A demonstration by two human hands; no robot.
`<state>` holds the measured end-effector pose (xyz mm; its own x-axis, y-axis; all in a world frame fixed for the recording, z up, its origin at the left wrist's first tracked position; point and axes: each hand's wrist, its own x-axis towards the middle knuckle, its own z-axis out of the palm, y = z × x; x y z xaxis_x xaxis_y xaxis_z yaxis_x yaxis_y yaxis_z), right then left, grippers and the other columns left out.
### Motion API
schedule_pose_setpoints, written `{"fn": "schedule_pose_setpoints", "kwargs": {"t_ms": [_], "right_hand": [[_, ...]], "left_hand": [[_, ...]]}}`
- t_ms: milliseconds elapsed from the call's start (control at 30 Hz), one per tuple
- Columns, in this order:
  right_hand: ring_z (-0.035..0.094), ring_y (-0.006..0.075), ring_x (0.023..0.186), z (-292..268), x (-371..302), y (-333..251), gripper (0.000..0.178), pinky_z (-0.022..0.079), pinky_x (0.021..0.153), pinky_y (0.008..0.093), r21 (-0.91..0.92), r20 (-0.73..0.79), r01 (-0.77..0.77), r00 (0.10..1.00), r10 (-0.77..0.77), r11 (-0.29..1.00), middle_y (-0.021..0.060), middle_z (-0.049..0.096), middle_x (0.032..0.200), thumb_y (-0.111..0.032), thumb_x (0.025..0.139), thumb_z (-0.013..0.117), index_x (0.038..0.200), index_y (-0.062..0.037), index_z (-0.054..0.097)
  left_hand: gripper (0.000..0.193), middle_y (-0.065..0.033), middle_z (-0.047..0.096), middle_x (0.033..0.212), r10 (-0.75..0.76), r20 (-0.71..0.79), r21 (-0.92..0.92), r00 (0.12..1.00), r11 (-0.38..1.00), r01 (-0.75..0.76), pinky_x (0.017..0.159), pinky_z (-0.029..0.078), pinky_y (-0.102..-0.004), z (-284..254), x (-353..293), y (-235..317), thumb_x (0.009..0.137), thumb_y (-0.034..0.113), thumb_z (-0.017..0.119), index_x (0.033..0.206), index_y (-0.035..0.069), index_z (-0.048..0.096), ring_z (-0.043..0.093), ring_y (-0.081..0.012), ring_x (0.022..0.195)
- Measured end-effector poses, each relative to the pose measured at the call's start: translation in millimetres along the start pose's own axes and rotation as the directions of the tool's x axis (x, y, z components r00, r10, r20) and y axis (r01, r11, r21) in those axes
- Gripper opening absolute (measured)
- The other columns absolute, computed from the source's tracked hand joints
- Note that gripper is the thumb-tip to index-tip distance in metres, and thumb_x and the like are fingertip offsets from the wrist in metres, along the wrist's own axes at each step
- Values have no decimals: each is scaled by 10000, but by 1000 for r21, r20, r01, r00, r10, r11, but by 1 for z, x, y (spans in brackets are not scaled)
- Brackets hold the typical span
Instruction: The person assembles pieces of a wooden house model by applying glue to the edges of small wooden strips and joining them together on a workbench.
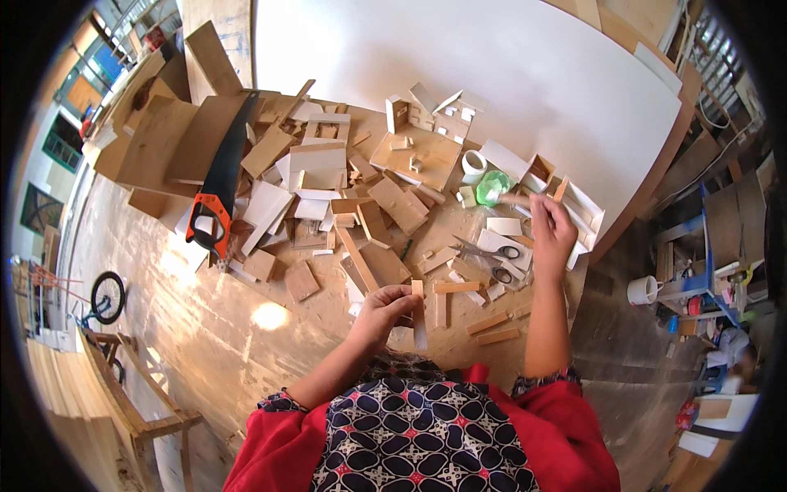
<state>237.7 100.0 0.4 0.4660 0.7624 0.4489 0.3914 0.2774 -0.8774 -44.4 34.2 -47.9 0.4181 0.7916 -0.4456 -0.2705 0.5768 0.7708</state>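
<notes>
My left hand (384, 315) is closed on a small flat wood strip (419, 318), pinched upright between thumb and fingers near the table's front edge. My right hand (552, 233) is raised at the right, its fingers closed round a thin brownish stick (515, 199). The stick's far end reaches the green translucent cup (493, 185); whether it dips inside I cannot tell. Beside that cup is a white cup (474, 166). Black-handled scissors (494, 256) lie between my hands. Beyond them stands a small model house of wood and white board (416, 154).
Wood and board offcuts (318, 168) are heaped across the middle and left of the worktable. A handsaw (221, 193) with an orange and black handle leans at the left. A large white panel (525, 74) covers the back. An open white-sided box (580, 215) stands right.
</notes>
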Motion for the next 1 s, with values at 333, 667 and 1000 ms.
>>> {"fn": "schedule_pose_setpoints", "kwargs": {"t_ms": [333, 667, 1000], "right_hand": [[493, 42, 663, -13, -75, -58, 80, 392, 547, 186, 351, 405, -208, 913, 52, 913, 34, 595, 881, -11, 891, 634, 955, 26, 662], [516, 56, 690, -16, -77, -60, 72, 410, 571, 194, 282, 370, -91, 929, -20, 955, 42, 612, 895, -10, 888, 637, 945, 15, 672], [537, 69, 703, -15, -56, -44, 56, 423, 592, 193, 170, 197, -133, 975, 98, 976, 48, 621, 887, -2, 900, 602, 905, 22, 653]], "left_hand": [[184, -15, 667, 811, 56, 52, 124, 997, 990, -62, 637, 510, -238, 26, -11, 21, 911, 156, 624, 1004, 3, 668, 621, -87, 683], [201, 12, 659, 795, 70, 63, 179, 996, 981, -80, 611, 471, -214, 38, -18, 29, 902, 180, 642, 997, 7, 680, 590, -59, 668], [197, -7, 666, 811, 75, 32, 158, 997, 984, -79, 640, 501, -226, 31, -17, 26, 906, 160, 629, 1014, 0, 670, 618, -80, 684]]}}
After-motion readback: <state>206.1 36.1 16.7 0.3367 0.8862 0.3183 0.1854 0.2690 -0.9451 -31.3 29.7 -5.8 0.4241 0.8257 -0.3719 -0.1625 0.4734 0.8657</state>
